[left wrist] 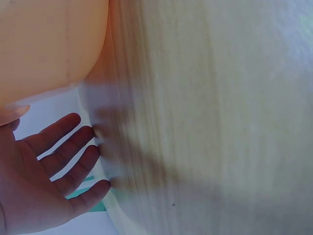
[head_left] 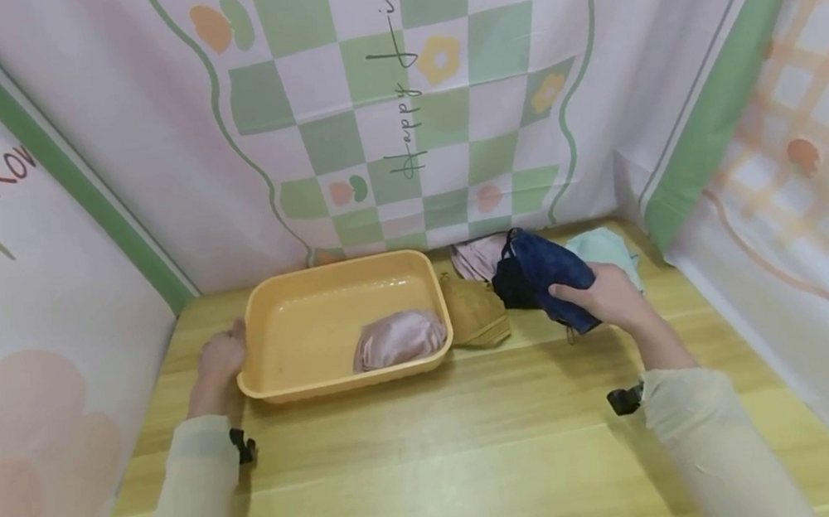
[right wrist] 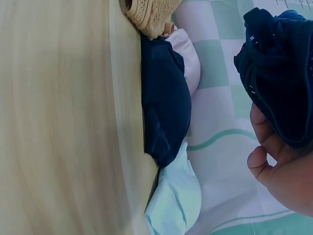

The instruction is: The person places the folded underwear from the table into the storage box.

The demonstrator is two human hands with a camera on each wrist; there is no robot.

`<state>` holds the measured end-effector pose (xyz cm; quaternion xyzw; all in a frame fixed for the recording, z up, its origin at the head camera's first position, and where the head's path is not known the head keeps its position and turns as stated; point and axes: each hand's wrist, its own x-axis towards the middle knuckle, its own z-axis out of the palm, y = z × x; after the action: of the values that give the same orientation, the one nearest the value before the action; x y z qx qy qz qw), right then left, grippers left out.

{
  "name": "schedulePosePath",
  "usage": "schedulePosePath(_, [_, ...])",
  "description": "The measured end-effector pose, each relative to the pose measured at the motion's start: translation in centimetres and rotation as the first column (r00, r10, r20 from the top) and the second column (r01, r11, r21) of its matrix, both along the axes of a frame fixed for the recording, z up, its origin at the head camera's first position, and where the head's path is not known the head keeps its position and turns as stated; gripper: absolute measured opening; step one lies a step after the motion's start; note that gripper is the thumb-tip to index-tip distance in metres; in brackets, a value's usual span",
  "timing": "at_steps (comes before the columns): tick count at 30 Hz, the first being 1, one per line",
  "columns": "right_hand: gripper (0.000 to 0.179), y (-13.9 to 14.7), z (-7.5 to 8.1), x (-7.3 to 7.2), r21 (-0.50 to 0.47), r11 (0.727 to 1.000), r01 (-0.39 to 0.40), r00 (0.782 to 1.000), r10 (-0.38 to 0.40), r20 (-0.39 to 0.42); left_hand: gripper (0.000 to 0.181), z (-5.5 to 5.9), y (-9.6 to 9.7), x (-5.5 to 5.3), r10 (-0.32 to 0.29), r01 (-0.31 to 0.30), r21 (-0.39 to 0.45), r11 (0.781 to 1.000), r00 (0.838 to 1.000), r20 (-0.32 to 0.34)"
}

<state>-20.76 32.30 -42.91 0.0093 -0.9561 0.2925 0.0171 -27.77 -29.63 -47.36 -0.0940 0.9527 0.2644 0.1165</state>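
In the head view my right hand holds a folded navy bra above the table, thumb on its near side. The right wrist view shows the navy bra close up, its edge over my fingers. My left hand is at the left end of a yellow plastic basin. In the left wrist view its fingers are spread and fairly straight, with the thumb by the basin's rim. A shiny pink bra lies inside the basin, at its right end.
Right of the basin, a tan bra, a black bra, a pale pink one and a mint one lie along the back. Printed cloth walls enclose the wooden table at back and sides.
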Motion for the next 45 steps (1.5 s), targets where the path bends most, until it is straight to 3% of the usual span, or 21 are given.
schedulePosePath(16, [0.057,-2.2,0.9,-1.1,-0.092,0.996,-0.016,0.999,0.013,-0.03,0.088,0.0,0.1,-0.4,-0.011,0.011,-0.033,0.999,1.0,-0.019])
schedulePosePath(27, [0.068,-3.7,1.2,-1.8,-0.156,0.987,-0.033,0.999,0.028,-0.034,0.092,-0.4,-0.1,-0.3,-0.01,0.009,-0.031,0.999,1.0,-0.028])
schedulePosePath(45, [0.064,-6.5,1.9,-3.0,-0.2,0.978,-0.049,0.998,0.041,-0.046,0.088,-0.6,-0.1,-0.1,-0.01,0.008,-0.029,1.0,0.999,-0.05])
